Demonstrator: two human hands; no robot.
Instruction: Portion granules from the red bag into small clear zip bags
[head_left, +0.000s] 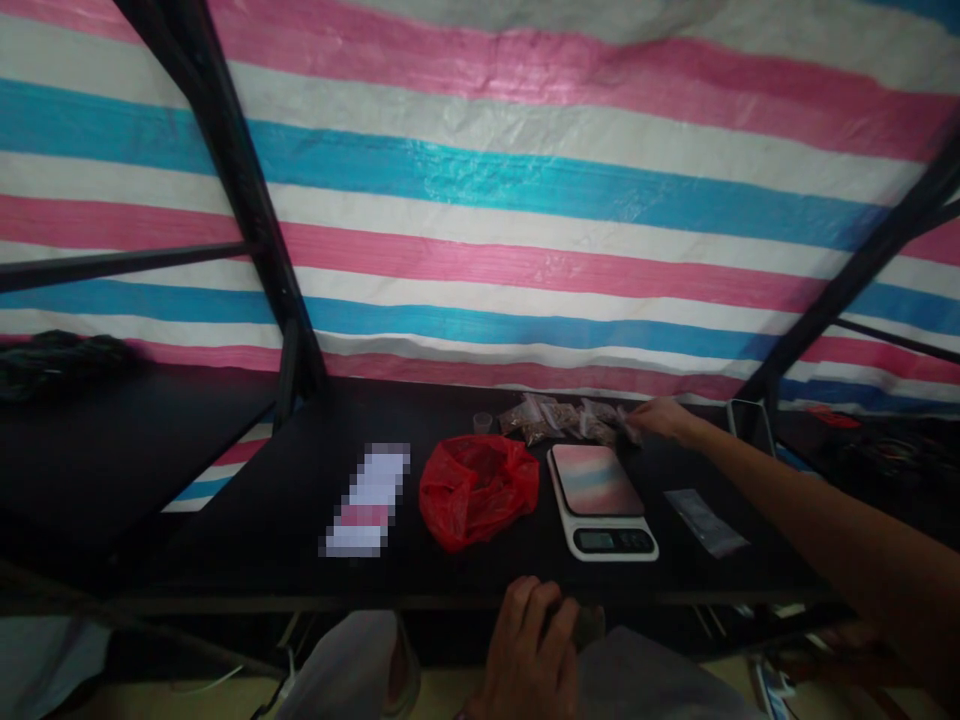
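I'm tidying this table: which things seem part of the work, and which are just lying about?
Likely in use:
- filled clear sachets, by the right hand
- digital scale
- red plastic bag
- flat clear sachet

Probably lying about:
- dark bundle, far left
- phone-like object

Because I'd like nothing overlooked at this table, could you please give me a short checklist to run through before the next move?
1. Right hand at the small filled bags: ok, it is at the right end of the group.
2. Right hand's grip secure: cannot tell, too dim.
3. Left hand free: cannot tell, curled fingers hide its grip.
4. Scale flat on the table: ok.
5. Display readable: not ok, no legible digits here.
6. Red bag off the scale: ok, beside it.
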